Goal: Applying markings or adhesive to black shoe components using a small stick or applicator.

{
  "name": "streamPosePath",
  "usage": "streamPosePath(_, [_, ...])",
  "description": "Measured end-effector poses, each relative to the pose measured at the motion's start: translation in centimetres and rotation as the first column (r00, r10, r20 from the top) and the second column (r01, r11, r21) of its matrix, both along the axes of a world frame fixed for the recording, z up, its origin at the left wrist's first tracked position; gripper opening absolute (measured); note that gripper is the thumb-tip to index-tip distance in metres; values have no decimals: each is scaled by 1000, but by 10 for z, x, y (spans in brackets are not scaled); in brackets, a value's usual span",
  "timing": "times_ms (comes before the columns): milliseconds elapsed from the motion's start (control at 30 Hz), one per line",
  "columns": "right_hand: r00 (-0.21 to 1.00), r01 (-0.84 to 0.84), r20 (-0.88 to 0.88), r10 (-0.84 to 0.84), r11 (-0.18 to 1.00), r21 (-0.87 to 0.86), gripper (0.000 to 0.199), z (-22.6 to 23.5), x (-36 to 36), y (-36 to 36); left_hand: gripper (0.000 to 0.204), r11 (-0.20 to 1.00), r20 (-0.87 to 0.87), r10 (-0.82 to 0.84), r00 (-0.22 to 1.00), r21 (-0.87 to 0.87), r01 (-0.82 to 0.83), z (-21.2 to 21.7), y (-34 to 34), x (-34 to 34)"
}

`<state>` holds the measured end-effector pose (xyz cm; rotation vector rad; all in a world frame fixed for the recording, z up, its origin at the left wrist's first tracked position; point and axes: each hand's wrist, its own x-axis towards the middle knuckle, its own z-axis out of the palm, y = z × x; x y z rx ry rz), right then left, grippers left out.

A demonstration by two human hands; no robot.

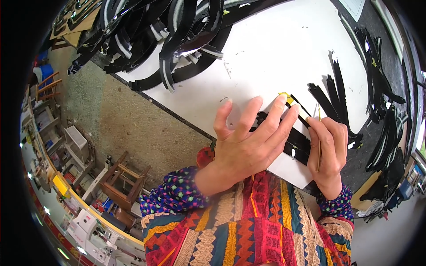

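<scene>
My left hand point(253, 142) lies spread over a black strip on the white board point(275, 48). Its index and middle fingertips press on a small yellow piece point(286, 98) at the strip's upper end. A pale section point(304, 113) of that strip runs from there to my right fingertips. My right hand point(328, 148) is closed around a thin, yellowish pointed stick point(319, 146), with its tip upward. Its thumb and index fingertip touch the strip's edge. Under and beside my left hand lie more black strips point(298, 144), partly hidden by the fingers.
A heap of curved black strips with white linings point(177, 44) covers the board's far left. Narrow black strips point(335, 95) fan out right of my hands. Bundles of strips point(388, 137) hang over the dark table's right side. A wooden stool point(126, 179) stands on the floor at left.
</scene>
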<state>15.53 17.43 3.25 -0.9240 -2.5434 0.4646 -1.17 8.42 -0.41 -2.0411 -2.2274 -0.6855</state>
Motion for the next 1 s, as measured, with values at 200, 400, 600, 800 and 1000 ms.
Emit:
streamPosePath(200, [1000, -5, -9, 6, 1000, 28, 30, -3, 0, 1, 36, 1000, 31, -8, 1000, 21, 7, -1, 1, 0])
streamPosePath(400, [1000, 3, 12, -3, 999, 53, 30, -5, 1, 0, 36, 999, 21, -2, 1000, 42, 1, -3, 2, 1])
streamPosePath(600, [1000, 4, 11, -5, 998, 55, 29, -6, 2, -1, 36, 999, 22, -15, 1000, 45, 14, -4, 2, 1])
streamPosePath(800, [1000, 5, 8, -6, 998, 57, 29, -6, 2, -1, 36, 999, 22, -15, 1000, 41, 14, -4, 1, 1])
streamPosePath(1000, [1000, -12, 7, 11, 997, 77, 36, -10, 4, 0, 36, 999, 17, -15, 1000, 37, 14, -4, 1, 1])
